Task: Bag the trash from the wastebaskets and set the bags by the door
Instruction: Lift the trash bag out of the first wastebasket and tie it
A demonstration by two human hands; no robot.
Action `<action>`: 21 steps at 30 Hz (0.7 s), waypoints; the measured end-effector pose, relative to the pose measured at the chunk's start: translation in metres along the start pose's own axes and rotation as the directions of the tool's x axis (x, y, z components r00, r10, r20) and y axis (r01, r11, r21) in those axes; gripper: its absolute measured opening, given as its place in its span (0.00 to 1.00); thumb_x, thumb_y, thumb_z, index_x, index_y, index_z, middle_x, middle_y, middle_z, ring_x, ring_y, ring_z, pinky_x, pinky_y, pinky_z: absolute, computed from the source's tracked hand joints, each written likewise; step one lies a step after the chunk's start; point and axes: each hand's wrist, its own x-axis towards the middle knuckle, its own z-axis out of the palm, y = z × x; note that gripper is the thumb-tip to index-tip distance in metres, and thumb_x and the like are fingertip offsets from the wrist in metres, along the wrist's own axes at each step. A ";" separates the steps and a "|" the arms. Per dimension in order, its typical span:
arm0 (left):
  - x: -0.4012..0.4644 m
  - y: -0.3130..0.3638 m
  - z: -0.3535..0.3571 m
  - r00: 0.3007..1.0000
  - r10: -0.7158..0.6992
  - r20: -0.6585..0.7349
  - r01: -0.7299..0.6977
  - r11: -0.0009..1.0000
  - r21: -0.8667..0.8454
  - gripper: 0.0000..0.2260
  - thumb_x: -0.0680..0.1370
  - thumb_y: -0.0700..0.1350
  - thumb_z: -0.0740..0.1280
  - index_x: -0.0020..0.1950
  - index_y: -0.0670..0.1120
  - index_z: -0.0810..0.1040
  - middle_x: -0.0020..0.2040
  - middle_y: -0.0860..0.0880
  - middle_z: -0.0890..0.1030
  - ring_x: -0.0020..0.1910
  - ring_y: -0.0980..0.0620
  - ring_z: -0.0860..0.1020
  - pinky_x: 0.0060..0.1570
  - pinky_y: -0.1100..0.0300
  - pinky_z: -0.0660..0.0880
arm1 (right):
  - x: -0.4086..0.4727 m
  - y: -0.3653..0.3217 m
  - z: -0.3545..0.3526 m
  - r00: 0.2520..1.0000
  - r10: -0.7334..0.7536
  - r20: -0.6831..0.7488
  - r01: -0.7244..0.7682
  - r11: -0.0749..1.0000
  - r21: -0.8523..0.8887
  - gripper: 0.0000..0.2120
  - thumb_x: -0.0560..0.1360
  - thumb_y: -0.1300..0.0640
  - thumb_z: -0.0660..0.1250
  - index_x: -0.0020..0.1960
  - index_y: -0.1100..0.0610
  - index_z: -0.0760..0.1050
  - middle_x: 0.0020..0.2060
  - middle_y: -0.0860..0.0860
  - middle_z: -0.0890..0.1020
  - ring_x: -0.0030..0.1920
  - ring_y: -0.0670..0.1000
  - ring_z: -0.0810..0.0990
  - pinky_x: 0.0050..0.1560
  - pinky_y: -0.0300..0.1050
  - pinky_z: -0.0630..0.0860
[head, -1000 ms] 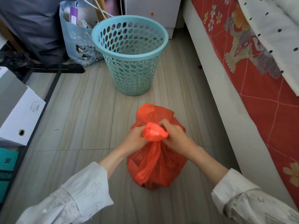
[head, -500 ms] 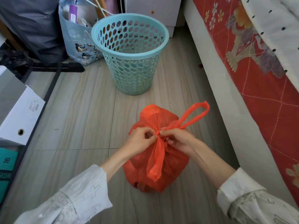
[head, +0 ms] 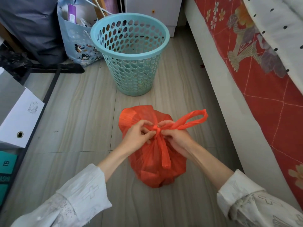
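Observation:
A full orange plastic trash bag [head: 154,167] stands on the floor in front of me, its two handles tied in a knot on top. My left hand [head: 137,136] pinches the plastic just left of the knot. My right hand [head: 177,140] grips the handle on the right side, whose loop sticks out toward the bed. The other handle hangs down the front of the bag. Beyond the bag stands a teal perforated wastebasket [head: 131,54], upright, with no liner in it.
A bed with a red patterned cover [head: 255,76] runs along the right. A blue penguin-print bag [head: 77,38] leans behind the basket, beside a white cabinet [head: 152,9]. White file boxes [head: 18,115] and a black rack foot [head: 57,70] line the left.
The handles were bunched in both hands, then crossed and pulled apart. The knot now sits tight on the bag's top, and the right loop has dropped lower toward the bed.

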 end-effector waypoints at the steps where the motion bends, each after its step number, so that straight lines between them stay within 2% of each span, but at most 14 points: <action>1: 0.000 0.001 -0.001 1.000 0.009 0.030 -0.010 1.000 0.012 0.09 0.73 0.42 0.69 0.47 0.54 0.74 0.34 0.51 0.79 0.24 0.62 0.75 0.36 0.65 0.73 | 0.000 0.001 0.001 1.000 -0.030 -0.006 0.029 0.998 -0.047 0.16 0.69 0.77 0.60 0.40 0.57 0.74 0.39 0.55 0.79 0.35 0.50 0.76 0.37 0.37 0.72; 3: 0.000 0.002 -0.001 0.999 0.023 0.035 -0.025 0.999 0.036 0.09 0.72 0.43 0.69 0.45 0.57 0.75 0.36 0.51 0.79 0.25 0.62 0.74 0.34 0.65 0.72 | 0.000 0.002 0.001 0.995 -0.084 -0.050 0.076 0.987 -0.141 0.15 0.68 0.75 0.64 0.40 0.55 0.75 0.40 0.55 0.80 0.37 0.51 0.77 0.40 0.40 0.74; 6: 0.004 0.001 -0.003 0.997 0.061 -0.051 -0.056 0.994 0.095 0.07 0.71 0.43 0.71 0.39 0.55 0.76 0.36 0.52 0.80 0.30 0.60 0.74 0.37 0.64 0.71 | 0.001 0.001 0.001 0.984 -0.139 -0.107 0.110 0.963 -0.248 0.13 0.68 0.71 0.68 0.41 0.53 0.77 0.36 0.53 0.81 0.35 0.47 0.79 0.43 0.40 0.78; 8: 0.005 0.002 -0.003 0.992 0.101 -0.070 -0.090 0.985 0.146 0.10 0.71 0.44 0.70 0.35 0.56 0.73 0.33 0.57 0.77 0.30 0.63 0.73 0.36 0.69 0.68 | 0.002 -0.002 0.000 0.987 -0.126 -0.103 0.101 0.971 -0.215 0.10 0.70 0.71 0.67 0.40 0.56 0.78 0.33 0.52 0.80 0.30 0.44 0.80 0.39 0.35 0.79; 10: 0.005 0.004 -0.001 0.993 0.113 -0.045 -0.101 0.971 0.218 0.10 0.72 0.45 0.69 0.34 0.55 0.71 0.31 0.58 0.74 0.29 0.64 0.72 0.34 0.70 0.66 | 0.004 -0.003 0.000 0.987 -0.125 -0.104 0.098 0.967 -0.235 0.09 0.70 0.71 0.67 0.39 0.58 0.78 0.30 0.50 0.81 0.29 0.42 0.79 0.35 0.32 0.78; 12: 0.004 0.006 0.000 0.993 0.116 -0.012 -0.107 0.945 0.309 0.08 0.73 0.48 0.66 0.35 0.51 0.71 0.31 0.57 0.73 0.31 0.61 0.72 0.37 0.64 0.68 | 0.005 -0.002 -0.001 0.985 -0.133 -0.108 0.100 0.958 -0.270 0.08 0.70 0.70 0.68 0.39 0.58 0.78 0.28 0.48 0.81 0.27 0.42 0.79 0.31 0.33 0.77; 14: 0.003 0.006 -0.002 0.990 0.135 0.036 -0.138 0.896 0.423 0.08 0.75 0.49 0.63 0.37 0.49 0.70 0.34 0.54 0.73 0.37 0.51 0.74 0.42 0.54 0.71 | 0.006 -0.004 -0.002 0.984 -0.126 -0.128 0.083 0.951 -0.297 0.07 0.71 0.68 0.68 0.37 0.57 0.78 0.30 0.51 0.80 0.26 0.43 0.79 0.31 0.35 0.77; 16: 0.001 0.008 -0.005 0.974 0.195 0.114 -0.225 0.814 0.535 0.09 0.76 0.51 0.58 0.38 0.49 0.67 0.37 0.52 0.72 0.42 0.46 0.76 0.44 0.49 0.73 | 0.011 -0.007 -0.007 0.966 -0.149 -0.211 0.053 0.914 -0.403 0.09 0.70 0.63 0.71 0.33 0.54 0.77 0.28 0.52 0.79 0.24 0.44 0.77 0.32 0.40 0.76; 18: -0.003 0.010 -0.005 0.940 0.276 0.201 -0.340 0.728 0.594 0.11 0.75 0.53 0.50 0.37 0.48 0.64 0.36 0.49 0.72 0.42 0.44 0.75 0.43 0.48 0.72 | 0.019 -0.010 -0.015 0.934 -0.178 -0.311 0.004 0.873 -0.488 0.10 0.67 0.59 0.73 0.30 0.51 0.75 0.29 0.51 0.79 0.29 0.48 0.77 0.37 0.45 0.74; 21: -0.005 0.011 -0.005 0.894 0.357 0.270 -0.442 0.610 0.658 0.12 0.73 0.52 0.46 0.37 0.49 0.64 0.37 0.44 0.76 0.41 0.43 0.74 0.42 0.50 0.70 | 0.026 -0.014 -0.021 0.917 -0.150 -0.368 -0.061 0.861 -0.505 0.06 0.65 0.56 0.74 0.33 0.53 0.77 0.39 0.56 0.83 0.45 0.58 0.83 0.51 0.52 0.78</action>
